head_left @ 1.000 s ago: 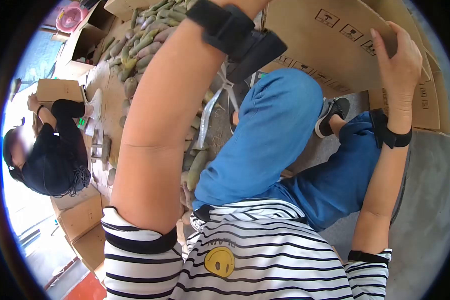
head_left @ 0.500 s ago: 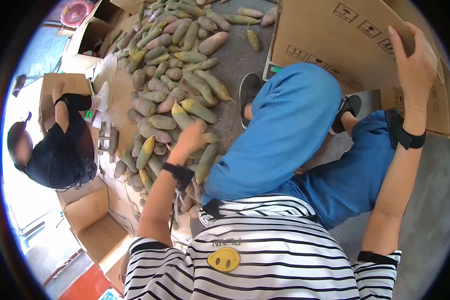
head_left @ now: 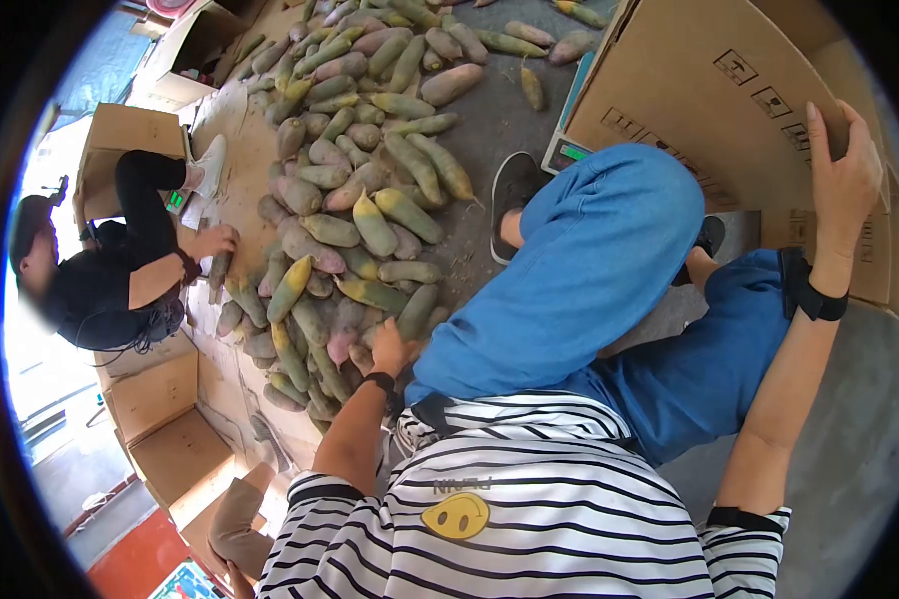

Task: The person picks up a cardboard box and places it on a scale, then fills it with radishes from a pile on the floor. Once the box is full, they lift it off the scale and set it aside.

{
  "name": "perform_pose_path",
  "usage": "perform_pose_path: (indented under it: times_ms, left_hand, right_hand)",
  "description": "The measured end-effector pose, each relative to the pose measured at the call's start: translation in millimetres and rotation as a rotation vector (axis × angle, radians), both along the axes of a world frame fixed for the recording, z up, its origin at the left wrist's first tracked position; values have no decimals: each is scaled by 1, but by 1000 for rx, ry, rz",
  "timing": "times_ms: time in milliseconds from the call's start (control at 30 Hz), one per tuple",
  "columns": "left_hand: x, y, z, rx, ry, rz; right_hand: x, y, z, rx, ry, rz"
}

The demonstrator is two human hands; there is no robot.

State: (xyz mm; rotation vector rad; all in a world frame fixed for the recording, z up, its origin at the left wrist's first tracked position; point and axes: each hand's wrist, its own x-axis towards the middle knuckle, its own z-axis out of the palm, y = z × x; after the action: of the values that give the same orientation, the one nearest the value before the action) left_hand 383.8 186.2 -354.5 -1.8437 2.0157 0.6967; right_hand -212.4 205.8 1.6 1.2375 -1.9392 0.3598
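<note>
Roots [head_left: 375, 225] lie heaped left of the carton [head_left: 669, 80]; my left hand [head_left: 393, 349] is at their near edge, can't tell if grasping. Best wrap one thick middle, clear of neighbours; right hand [head_left: 847, 180] grips carton rim.

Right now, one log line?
left hand: at vegetable pile, grip unclear | right hand: gripping open carton edge | co-worker: left of pile

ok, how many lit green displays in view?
2: one display by the large carton at upper right, another beside the white shoe at left. Others may be hidden.
</note>
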Motion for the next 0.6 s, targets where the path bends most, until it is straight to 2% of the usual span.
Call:
perform_pose_path:
  times_ms: [67, 133, 200, 233, 300, 333, 400, 500, 567, 600]
  left_hand:
    - [-2, 0, 2, 12, 14, 2]
    - [-1, -4, -3, 19, 25, -4]
    - [4, -11, -11, 47, 179, 116]
    - [5, -18, -10, 44, 176, 111]
    - [1, -40, -3, 519, 498, 768]
    - [-9, -48, 15, 517, 497, 754]
    - [-32, -63, 63, 603, 698, 798]
    - [-106, -85, 166, 360, 897, 717]
    - [-142, -114, 204, 259, 1153, 347]
    - [-160, -130, 222, 170, 1193, 210]
  right_hand:
    - [0, 0, 1, 4, -10, -26]
    - [0, -1, 1, -17, -3, 51]
    - [1, -1, 1, -37, -14, 66]
    - [2, -2, 1, -57, -25, 90]
    - [2, -2, 1, -57, -21, 96]
    - [1, -2, 1, -50, -12, 105]
    - [-1, -2, 1, -56, 9, 104]
    - [-3, -1, 1, -58, 24, 122]
    - [-1, -2, 2, -63, 24, 135]
    - [-1, -2, 2, -56, 18, 122]
